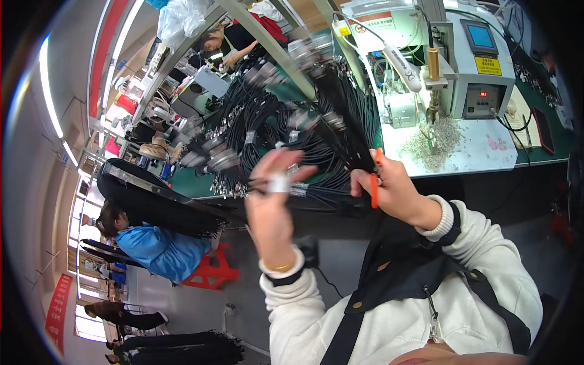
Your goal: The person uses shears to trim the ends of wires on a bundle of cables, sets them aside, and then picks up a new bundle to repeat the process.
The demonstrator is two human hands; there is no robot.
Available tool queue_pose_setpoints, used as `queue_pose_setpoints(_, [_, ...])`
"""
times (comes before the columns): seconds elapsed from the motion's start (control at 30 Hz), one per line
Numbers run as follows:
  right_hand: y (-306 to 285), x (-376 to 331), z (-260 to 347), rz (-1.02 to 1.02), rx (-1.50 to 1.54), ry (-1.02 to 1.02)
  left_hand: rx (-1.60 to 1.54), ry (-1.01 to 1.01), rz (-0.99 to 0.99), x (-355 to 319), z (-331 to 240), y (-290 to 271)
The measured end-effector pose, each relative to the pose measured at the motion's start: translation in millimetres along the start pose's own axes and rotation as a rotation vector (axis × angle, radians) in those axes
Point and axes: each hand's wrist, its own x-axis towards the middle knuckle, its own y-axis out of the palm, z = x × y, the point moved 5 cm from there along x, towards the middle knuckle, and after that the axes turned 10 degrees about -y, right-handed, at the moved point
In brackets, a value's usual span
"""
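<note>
My right hand (398,191) is closed round a bundle of black cables (337,100) and a tool with orange handles (374,191); its working end is hidden, so I cannot tell its exact kind. The bundle slants up and away to the left, its metal-tipped far end blurred. My left hand (271,210) hovers at the table's front edge, smeared by motion, fingers apart, with a white band (279,183) round a finger. Beyond it lies a large heap of coiled black cables (261,134) with metal connectors, some tied with clear wraps.
A bench machine (433,79) with a screen stands at right, metal scraps (435,143) scattered under its head. A dark phone (542,131) lies farther right. A metal post (274,45) crosses the table. A person in blue (161,249) sits left near a red stool (213,267); another works opposite.
</note>
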Motion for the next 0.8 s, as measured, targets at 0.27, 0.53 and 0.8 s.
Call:
queue_pose_setpoints(0.27, [27.0, 8.3, 9.5, 0.109, 0.107, 0.326, -0.049, -0.032, 0.161, -4.7, 20.1, 30.1])
queue_pose_setpoints(0.53, [0.0, 19.1, 26.5, -0.071, -0.457, -0.160, 0.075, 0.011, 0.115, 8.0, -4.0, 55.2])
queue_pose_setpoints(0.8, [1.9, 32.7, 45.6, 0.176, -0.304, -0.105, 0.038, 0.100, 0.120, 8.8, -26.0, 57.3])
